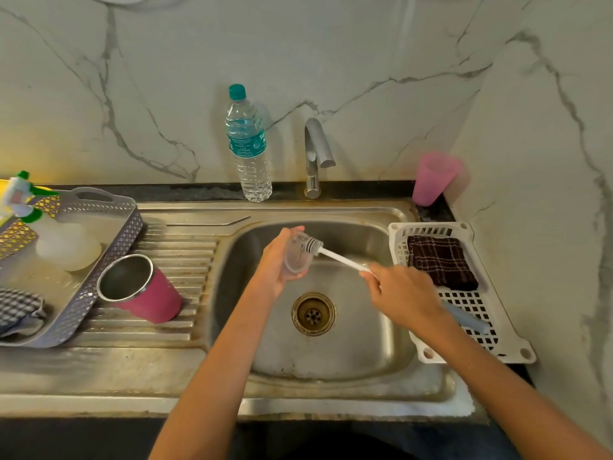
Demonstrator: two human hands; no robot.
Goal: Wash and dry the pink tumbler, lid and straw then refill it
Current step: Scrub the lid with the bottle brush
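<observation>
Over the steel sink, my left hand grips the clear round lid. My right hand holds the white handle of a bottle brush, whose grey bristle head presses against the lid's upper edge. The pink tumbler lies tilted on the ribbed drainboard at the left, its steel mouth facing me. A metal straw lies flat along the back of the drainboard. A water bottle with a teal cap stands behind the sink, left of the tap.
A grey perforated tray at the left holds a spray bottle, a checked cloth and a pale round item. A white basket at the right holds a dark checked cloth. A pink plastic cup stands in the back right corner.
</observation>
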